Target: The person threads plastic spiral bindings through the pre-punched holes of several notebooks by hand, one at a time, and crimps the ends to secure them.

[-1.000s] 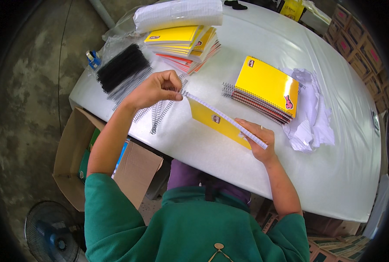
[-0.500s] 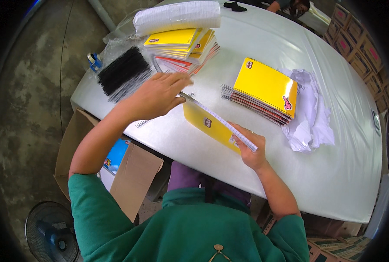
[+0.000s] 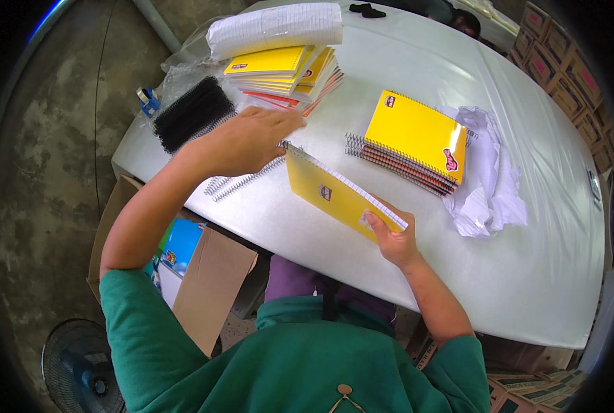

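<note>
My right hand (image 3: 396,239) grips the lower right end of a yellow-covered notebook (image 3: 320,187), thumb on the cover and fingers behind. The notebook is held on edge, slanting over the table, its white page edge upward. At its upper left corner a short piece of dark wire spiral (image 3: 285,146) shows. My left hand (image 3: 248,140) is beside that corner with its fingers stretched out; whether it touches the spiral I cannot tell. Loose spirals (image 3: 241,180) lie under my left wrist, near a bundle of black spirals (image 3: 195,113).
A stack of spiral-bound yellow notebooks (image 3: 417,134) stands right, beside crumpled white paper (image 3: 489,182). Unbound yellow notebooks (image 3: 269,62) lie at the back under a wrapped white roll (image 3: 276,31). An open carton (image 3: 214,282) and a fan (image 3: 79,368) are at left. Another person (image 3: 464,24) is beyond the table.
My left hand has shifted slightly left, its fingers flattening out above the notebook's corner. The notebook in my right hand has tilted a little, showing more of its cover.
</note>
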### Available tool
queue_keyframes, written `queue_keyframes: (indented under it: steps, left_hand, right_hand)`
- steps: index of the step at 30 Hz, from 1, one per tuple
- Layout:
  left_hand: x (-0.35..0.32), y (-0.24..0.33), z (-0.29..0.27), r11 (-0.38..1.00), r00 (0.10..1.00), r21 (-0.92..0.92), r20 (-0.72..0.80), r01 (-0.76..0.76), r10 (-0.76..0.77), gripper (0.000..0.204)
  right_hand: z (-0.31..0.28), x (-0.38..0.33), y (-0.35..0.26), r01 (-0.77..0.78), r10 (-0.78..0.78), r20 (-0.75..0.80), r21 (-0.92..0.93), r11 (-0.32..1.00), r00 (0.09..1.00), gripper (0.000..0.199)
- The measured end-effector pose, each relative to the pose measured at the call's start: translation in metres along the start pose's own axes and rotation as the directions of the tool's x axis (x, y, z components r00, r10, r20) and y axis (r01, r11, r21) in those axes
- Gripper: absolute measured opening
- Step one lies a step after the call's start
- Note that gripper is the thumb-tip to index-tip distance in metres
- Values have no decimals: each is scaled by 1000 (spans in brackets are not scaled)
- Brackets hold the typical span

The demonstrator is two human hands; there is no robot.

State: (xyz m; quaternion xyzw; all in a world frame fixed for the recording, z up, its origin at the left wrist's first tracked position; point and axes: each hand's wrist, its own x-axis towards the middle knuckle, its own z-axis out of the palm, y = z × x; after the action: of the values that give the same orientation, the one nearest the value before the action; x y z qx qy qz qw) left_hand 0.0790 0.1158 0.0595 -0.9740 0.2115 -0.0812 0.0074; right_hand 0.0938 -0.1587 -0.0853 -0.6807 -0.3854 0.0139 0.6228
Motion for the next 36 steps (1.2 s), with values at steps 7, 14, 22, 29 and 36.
queue_keyframes:
  steps: [7, 14, 22, 29, 36]
  left_hand:
    - [-3, 6, -5, 983, 989, 108, 27, -146, 143, 24]
    - [-26, 17, 52, 961, 812, 243, -582, 132, 36, 83]
    - [-34, 12, 59, 958, 434, 287, -865, 14, 253, 109]
    - [-55, 22, 103, 951, 542, -115, -838, -288, 64, 99]
    - [-94, 66, 136, 947, 754, 24, -598, -321, 271, 111]
  right_hand:
    - [0, 1, -7, 113, -117, -10, -186, 976, 993, 49]
    - [4, -2, -11, 237, -242, 3, -216, 947, 970, 42]
    - [4, -7, -15, 353, -332, 155, -136, 926, 931, 45]
    - [6, -10, -6, 415, -382, 203, -162, 895, 902, 44]
    - [9, -18, -20, 598, -451, 476, -218, 771, 755, 38]
